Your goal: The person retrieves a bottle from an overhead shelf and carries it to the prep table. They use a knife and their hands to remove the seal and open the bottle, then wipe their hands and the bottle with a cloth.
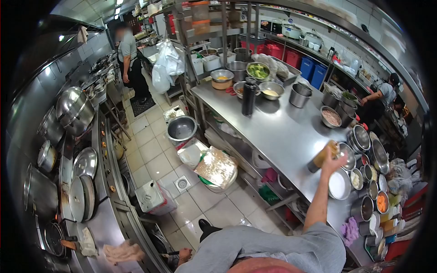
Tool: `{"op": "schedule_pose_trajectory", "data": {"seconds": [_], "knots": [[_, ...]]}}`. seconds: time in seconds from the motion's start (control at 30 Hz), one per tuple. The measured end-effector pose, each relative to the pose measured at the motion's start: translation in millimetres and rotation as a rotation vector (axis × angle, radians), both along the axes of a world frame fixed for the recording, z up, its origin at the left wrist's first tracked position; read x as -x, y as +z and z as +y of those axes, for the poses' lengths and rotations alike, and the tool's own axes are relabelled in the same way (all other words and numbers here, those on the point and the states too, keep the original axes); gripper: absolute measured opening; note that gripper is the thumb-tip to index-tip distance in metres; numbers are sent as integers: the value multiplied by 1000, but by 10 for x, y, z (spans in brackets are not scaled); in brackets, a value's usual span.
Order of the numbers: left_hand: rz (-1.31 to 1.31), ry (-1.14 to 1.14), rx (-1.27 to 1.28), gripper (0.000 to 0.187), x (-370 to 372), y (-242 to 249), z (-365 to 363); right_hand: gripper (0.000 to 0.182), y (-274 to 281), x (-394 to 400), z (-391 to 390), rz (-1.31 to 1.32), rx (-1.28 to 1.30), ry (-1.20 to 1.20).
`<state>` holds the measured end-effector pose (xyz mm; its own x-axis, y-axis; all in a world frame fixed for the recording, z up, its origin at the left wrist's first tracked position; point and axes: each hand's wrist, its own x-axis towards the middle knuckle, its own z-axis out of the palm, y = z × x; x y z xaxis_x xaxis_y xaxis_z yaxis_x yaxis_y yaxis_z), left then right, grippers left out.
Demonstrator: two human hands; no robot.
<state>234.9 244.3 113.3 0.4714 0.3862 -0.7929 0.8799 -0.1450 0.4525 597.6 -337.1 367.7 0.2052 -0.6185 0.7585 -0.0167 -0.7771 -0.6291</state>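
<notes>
Over the steel table [277, 136], my right hand [333, 160] is wrapped round a container with yellowish-brown contents [322, 157], which is tilted. Beside that hand are a bowl of white contents [339, 183] and several steel bowls. My left hand [185, 255] is low at the bottom, by the stove's front edge, with its fingers curled near a dark handle-like thing; what it holds is too small to tell.
A person [127, 59] stands in the aisle at the back left, and a co-worker [384, 95] is at the far right. Pots and lids [85, 163] line the stove. A black basin [182, 128] and a tin [154, 198] sit on the tiled floor.
</notes>
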Motion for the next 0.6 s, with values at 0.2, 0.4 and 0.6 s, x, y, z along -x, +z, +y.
{"op": "schedule_pose_trajectory", "data": {"seconds": [0.2, 0.4, 0.6], "knots": [[-179, -77, -66, 17, -876, -968, 1524, 50, 327, 30, 1427, -88, -155, -90], [-429, 48, -256, 23, -2142, -836, 2664, 28, 553, -863, 3017, 1, 145, 412], [-456, 96, -265, 23, -2486, -899, 3000, 21, 213, -1768, 4303, 170, 237, 666]]}}
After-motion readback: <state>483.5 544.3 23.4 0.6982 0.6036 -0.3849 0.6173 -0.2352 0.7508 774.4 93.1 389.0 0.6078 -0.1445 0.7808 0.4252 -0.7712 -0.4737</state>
